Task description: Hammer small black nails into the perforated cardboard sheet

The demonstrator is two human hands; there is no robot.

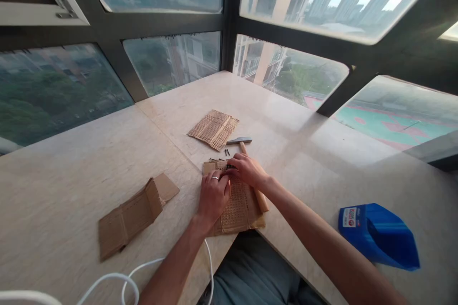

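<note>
A piece of cardboard with rows of small holes [234,207] lies at the table's front edge, under both hands. My left hand [213,195], with a ring on one finger, rests on its left side, fingers bent inward and tips partly hidden. My right hand [246,169] reaches in from the right, its fingers closed at a cluster of small black screws [229,167] near the cardboard's far end. The two hands' fingertips nearly meet there. Beyond them lie a few loose black screws [227,152]. A hammer [243,142] lies along the right side, its wooden handle partly under my right hand.
Another hole-covered cardboard sheet [213,128] lies farther back. Folded cardboard [132,217] is at the left, and a blue plastic scoop-shaped container [379,236] at the right. A white cable [118,276] loops at the front left. Windows [171,64] border the pale tabletop [286,128].
</note>
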